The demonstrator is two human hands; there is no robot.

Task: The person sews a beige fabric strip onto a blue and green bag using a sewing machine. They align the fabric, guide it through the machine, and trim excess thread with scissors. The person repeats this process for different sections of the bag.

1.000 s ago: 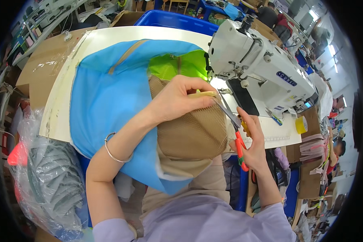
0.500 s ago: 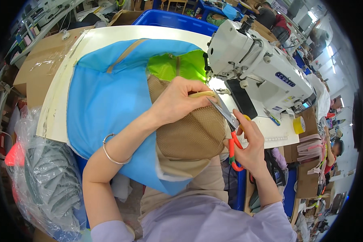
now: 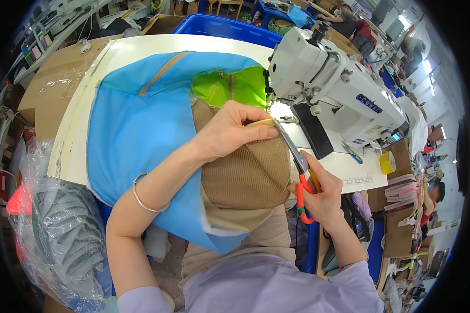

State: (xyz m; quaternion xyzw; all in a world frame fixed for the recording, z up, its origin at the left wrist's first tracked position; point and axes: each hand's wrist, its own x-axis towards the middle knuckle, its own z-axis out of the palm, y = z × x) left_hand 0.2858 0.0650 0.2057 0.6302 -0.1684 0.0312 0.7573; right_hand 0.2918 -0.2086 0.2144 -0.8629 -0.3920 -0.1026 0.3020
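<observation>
Pinched in my left hand (image 3: 235, 128) is a pale yellow strip (image 3: 258, 122) above brown mesh fabric (image 3: 245, 175). My right hand (image 3: 321, 190) grips orange-handled scissors (image 3: 303, 195), their blades angled up to the strip beside my left fingertips. The mesh lies with a large sky-blue fabric piece (image 3: 136, 125) and a lime-green part (image 3: 214, 86); together they spread over the white table (image 3: 73, 151) and hang over its front edge.
A white sewing machine (image 3: 329, 88) stands right, with a black phone (image 3: 312, 130), small blue-handled tool (image 3: 353, 153) and yellow tape roll (image 3: 387, 162). A blue bin (image 3: 227, 28) sits behind; a plastic-wrapped bundle (image 3: 62, 229) lies left. Co-workers (image 3: 344, 26) are farther back and right (image 3: 428, 203).
The scissor blades have drawn closer together at the strip, and my right fingers have shifted on the handles. My left hand stays nearly in place.
</observation>
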